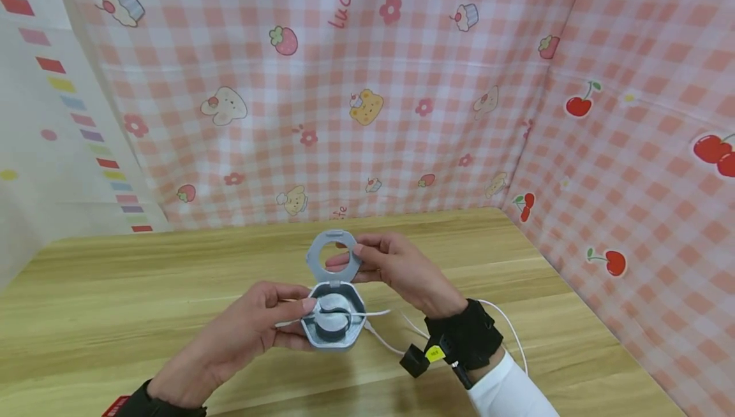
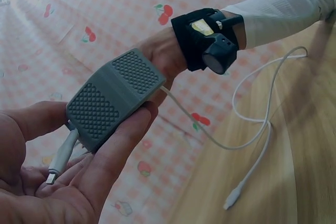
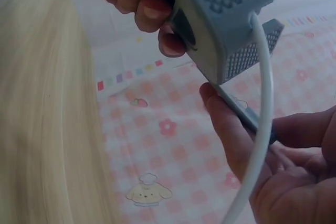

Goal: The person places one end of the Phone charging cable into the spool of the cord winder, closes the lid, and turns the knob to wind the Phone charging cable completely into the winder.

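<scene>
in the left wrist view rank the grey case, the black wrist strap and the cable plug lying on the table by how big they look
1. grey case, though it sits closest to the camera, which inflates it.
2. black wrist strap, smaller in the frame but farther off, so its rank against the case is unsure.
3. cable plug, clearly smallest.

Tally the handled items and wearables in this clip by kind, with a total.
Grey hinged cable case, lid open: 1
White cable: 1
Hands on the case, left hand and right hand: 2
Black wrist-worn cameras: 1 clearly visible
Total: 5

One grey hinged case (image 1: 333, 324), one white cable (image 2: 252, 124), two hands, one wooden table (image 1: 115, 296)
</scene>
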A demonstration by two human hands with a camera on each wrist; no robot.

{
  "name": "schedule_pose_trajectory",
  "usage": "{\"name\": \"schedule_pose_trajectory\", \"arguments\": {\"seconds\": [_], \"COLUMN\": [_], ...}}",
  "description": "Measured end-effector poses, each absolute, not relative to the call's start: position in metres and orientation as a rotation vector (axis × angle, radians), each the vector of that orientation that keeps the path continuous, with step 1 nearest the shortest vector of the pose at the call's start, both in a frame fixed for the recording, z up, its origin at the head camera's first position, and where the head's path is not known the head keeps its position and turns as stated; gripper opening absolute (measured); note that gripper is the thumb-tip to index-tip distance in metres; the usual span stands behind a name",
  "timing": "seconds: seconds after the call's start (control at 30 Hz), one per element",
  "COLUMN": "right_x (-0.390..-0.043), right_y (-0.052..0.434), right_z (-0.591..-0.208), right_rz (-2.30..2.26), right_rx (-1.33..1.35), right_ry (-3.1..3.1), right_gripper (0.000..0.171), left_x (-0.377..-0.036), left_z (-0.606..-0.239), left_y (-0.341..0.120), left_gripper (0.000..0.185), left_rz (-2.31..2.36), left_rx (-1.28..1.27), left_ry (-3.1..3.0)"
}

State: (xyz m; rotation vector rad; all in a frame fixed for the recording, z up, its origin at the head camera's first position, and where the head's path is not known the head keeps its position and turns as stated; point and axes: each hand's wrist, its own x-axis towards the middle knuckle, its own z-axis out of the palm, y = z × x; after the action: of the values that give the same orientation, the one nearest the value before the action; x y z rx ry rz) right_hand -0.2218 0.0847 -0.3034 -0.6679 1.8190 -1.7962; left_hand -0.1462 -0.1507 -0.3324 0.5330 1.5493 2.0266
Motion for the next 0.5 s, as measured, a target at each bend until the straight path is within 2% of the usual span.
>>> {"name": "schedule_pose_trajectory", "arguments": {"seconds": [0.27,0.5], "right_x": [-0.214,-0.212], "right_y": [0.087,0.086], "right_z": [-0.296,-0.293], "right_rz": [-1.779,-1.535], "right_rx": [-0.936,-1.436], "right_ry": [1.966,2.180], "right_gripper": [0.031,0.031], "left_x": [-0.147,-0.148], "left_z": [-0.332,-0.334], "left_y": [-0.152,-0.157], "left_gripper": [0.028,0.032], "left_rz": [2.053,2.185], "left_rx": [0.432,0.429], "left_ry": [1.528,1.388]}}
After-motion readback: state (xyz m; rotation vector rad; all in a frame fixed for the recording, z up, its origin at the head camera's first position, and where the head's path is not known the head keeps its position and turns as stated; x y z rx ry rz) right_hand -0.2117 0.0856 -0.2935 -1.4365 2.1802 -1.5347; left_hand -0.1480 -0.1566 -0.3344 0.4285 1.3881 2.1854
